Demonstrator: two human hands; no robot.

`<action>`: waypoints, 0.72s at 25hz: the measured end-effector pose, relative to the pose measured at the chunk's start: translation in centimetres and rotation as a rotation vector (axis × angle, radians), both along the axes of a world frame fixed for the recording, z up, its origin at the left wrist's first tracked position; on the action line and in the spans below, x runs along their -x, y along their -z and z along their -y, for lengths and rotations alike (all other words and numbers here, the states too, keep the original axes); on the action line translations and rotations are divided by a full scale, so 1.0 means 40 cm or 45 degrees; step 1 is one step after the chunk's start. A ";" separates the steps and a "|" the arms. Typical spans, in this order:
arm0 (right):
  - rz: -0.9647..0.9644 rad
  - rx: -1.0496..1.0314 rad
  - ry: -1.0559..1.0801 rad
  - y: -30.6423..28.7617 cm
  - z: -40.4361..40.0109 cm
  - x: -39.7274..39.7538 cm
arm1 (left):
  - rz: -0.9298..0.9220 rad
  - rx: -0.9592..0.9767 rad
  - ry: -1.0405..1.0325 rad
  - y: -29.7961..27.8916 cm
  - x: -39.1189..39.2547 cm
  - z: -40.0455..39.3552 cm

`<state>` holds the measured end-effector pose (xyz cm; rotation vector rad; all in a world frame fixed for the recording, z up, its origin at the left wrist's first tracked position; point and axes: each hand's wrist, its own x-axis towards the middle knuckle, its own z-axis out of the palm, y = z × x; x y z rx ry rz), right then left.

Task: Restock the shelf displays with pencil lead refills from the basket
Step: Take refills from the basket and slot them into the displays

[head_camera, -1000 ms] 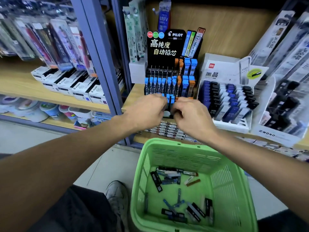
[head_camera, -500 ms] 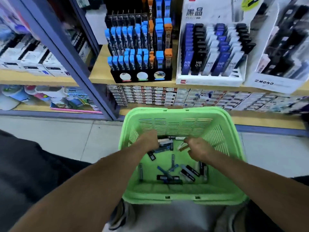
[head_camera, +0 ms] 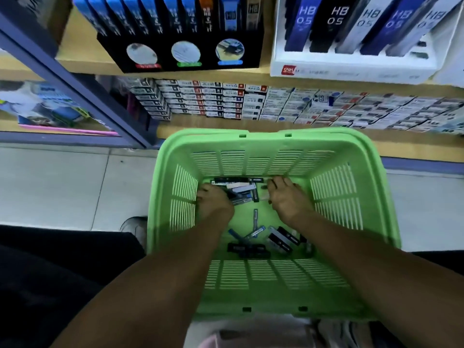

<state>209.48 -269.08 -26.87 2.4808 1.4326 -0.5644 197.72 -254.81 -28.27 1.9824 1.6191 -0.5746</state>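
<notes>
Both hands are down inside the green basket (head_camera: 276,144), which sits on the floor in front of the shelf (head_camera: 251,71). The left hand (head_camera: 214,204) is near the left wall of the basket, at the far end of the bottom. Its fingers are bent down onto a pile of lead refill packs (head_camera: 241,189), but I cannot tell if they hold one, because the back of the hand hides them. The right hand (head_camera: 286,197) is just beside the same pile, on its right side. Its fingers point down at the bottom of the basket, and I cannot tell if they grip anything.

More refill packs (head_camera: 266,239) lie loose on the bottom, closer to the person, between the two arms. Some are black, some blue, some grey.

On the shelf above stands a black display (head_camera: 188,56) with blue and orange packs standing up in a row. Just beside it on the right is a white display (head_camera: 351,69) with packs marked HB 05. Under that shelf, small boxes (head_camera: 226,101) are stacked in rows. A shoe (head_camera: 135,227) shows left of the basket.
</notes>
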 end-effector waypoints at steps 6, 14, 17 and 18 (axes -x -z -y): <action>-0.061 0.067 0.157 0.016 -0.020 0.006 | 0.101 0.023 -0.048 0.035 0.017 0.015; -0.051 0.178 0.165 0.026 -0.042 0.054 | 0.276 0.004 0.250 0.003 0.030 0.062; -0.218 0.070 0.397 0.016 -0.042 0.066 | 0.354 -0.033 0.203 0.006 0.038 0.046; -0.253 0.019 0.495 0.012 -0.043 0.072 | 0.393 -0.045 0.207 0.006 0.035 0.041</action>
